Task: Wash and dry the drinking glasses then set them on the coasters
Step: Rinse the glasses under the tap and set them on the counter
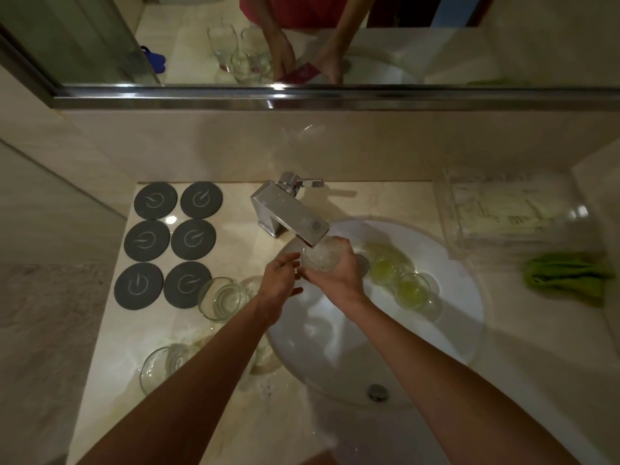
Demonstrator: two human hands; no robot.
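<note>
Right hand (pixel 335 273) gripped glass (pixel 320 258) by its wall under faucet (pixel 292 216); left hand (pixel 280 280) spread beside it; likely wet, slippery, fragile

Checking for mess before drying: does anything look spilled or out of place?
Yes: water is splashed on the beige marble counter beside the white sink, around the clear glasses standing there.
</note>
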